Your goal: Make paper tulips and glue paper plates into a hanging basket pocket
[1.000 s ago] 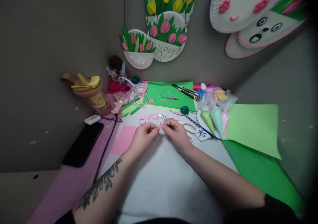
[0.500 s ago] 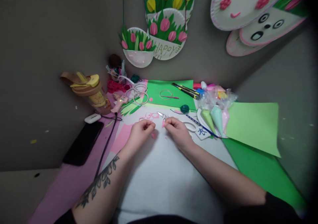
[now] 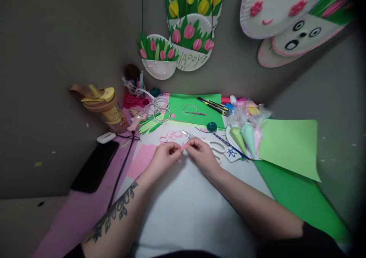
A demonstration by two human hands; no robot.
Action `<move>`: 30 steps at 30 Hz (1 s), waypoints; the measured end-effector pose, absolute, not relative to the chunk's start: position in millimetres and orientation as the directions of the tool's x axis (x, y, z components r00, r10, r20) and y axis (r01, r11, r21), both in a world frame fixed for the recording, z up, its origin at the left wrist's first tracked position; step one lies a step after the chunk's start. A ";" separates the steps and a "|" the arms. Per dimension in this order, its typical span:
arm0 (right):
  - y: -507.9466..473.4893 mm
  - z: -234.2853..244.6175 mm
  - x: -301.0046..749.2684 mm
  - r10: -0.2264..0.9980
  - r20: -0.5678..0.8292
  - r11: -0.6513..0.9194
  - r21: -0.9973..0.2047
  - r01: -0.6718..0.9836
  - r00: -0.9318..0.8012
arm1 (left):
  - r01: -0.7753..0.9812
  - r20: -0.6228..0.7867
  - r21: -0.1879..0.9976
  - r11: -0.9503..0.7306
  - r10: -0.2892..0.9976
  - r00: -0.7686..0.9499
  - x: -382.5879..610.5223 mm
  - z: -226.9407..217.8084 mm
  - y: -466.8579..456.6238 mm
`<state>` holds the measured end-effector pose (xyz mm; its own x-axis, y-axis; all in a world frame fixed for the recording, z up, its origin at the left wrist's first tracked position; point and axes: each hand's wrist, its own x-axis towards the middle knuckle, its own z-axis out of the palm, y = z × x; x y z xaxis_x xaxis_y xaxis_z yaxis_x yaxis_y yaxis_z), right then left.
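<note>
My left hand [image 3: 167, 153] and my right hand [image 3: 199, 151] meet fingertip to fingertip above the white work surface [image 3: 194, 208]. Both are closed in a pinch on a small pink paper piece [image 3: 183, 146], mostly covered by the fingers. White-handled scissors [image 3: 217, 146] lie just beyond my right hand, blades pointing left. Pink paper cutouts with holes [image 3: 174, 135] rest past the fingertips. A pink paper sheet [image 3: 140, 160] sits left of my left wrist.
On the left are a black phone [image 3: 95, 166], a tumbler [image 3: 105, 109] and a pink glue gun [image 3: 137, 121] with its cord. Cutters [image 3: 213, 106] lie on green paper [image 3: 180, 107] at the back. Filled piping bags [image 3: 248, 136] stand right. Paper-plate flower crafts [image 3: 160, 65] hang on the wall.
My hands have come together; before, they were apart, with pink paper in the right fingers. Now both sets of fingertips pinch at the pink piece.
</note>
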<state>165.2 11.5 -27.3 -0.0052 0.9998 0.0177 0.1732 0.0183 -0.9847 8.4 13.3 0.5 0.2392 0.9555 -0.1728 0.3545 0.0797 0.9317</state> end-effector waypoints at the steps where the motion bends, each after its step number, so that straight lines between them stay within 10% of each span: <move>1: 11.5 -27.5 165.2 1.000 0.018 0.018 -0.985 0.172 -0.005 | 0.354 -0.172 0.932 0.079 0.955 0.240 8.6 0.4 13.1; 12: 14.7 -27.4 171.9 0.998 0.061 0.059 -0.980 0.189 0.005 | 0.370 -0.154 0.924 0.099 0.980 0.123 -4.6 -2.8 21.5; 30: 2.9 -46.6 158.7 0.989 0.121 0.148 -0.776 0.613 -0.086 | 0.794 -0.210 0.587 -0.162 0.916 0.341 -11.1 -17.4 23.9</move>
<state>158.7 2.9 -46.6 -0.0864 0.9889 0.1207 0.6128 0.1483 -0.7762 -11.1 23.9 -17.4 0.3414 0.9162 -0.2095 0.7936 -0.1616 0.5866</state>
